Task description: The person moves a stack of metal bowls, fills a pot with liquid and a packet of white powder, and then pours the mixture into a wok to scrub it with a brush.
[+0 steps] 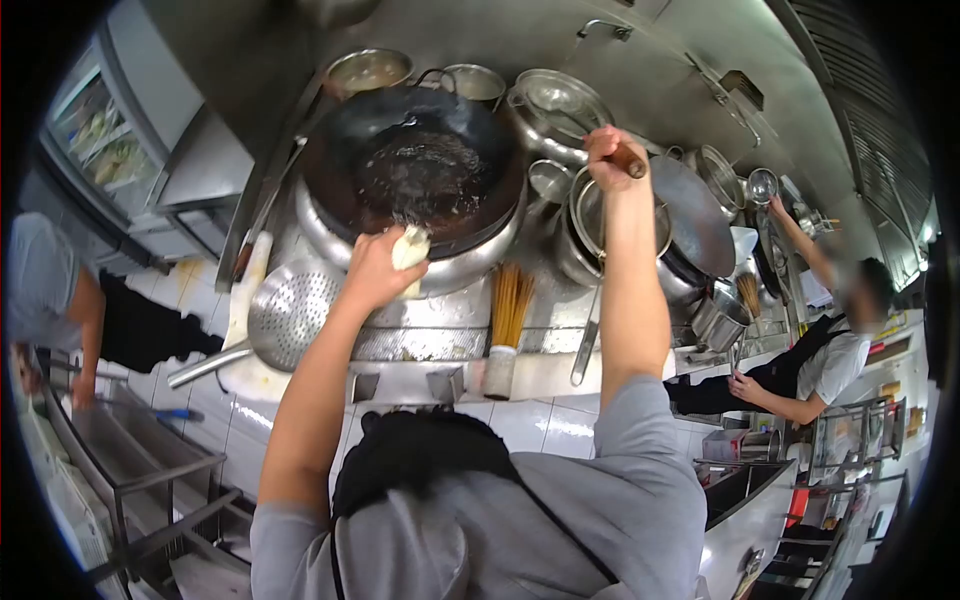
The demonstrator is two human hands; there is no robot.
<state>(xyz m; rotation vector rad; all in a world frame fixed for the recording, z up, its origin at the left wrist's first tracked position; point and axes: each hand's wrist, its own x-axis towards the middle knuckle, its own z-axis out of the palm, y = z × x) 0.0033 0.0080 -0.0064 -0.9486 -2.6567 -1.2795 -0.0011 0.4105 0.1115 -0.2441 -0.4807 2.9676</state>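
My left hand (382, 268) is closed round a folded pale cloth (411, 248) at the near rim of a large black wok (330, 160). Dark, shiny liquid or wet film covers the wok's inside. My right hand (615, 152) is raised to the right of the wok, its fingers wrapped round the wooden handle of a ladle (628, 160). The ladle's thin shaft points left over a steel basin (565, 92); its head is hard to make out. Below my right forearm stands a steel pot with a strainer (587, 215).
A perforated skimmer (295, 312) lies left of the wok. A bamboo brush (512, 305) stands at the counter's front edge. A second wok (692, 215) is to the right. One co-worker (830, 350) works at right; another person (45, 280) stands at left.
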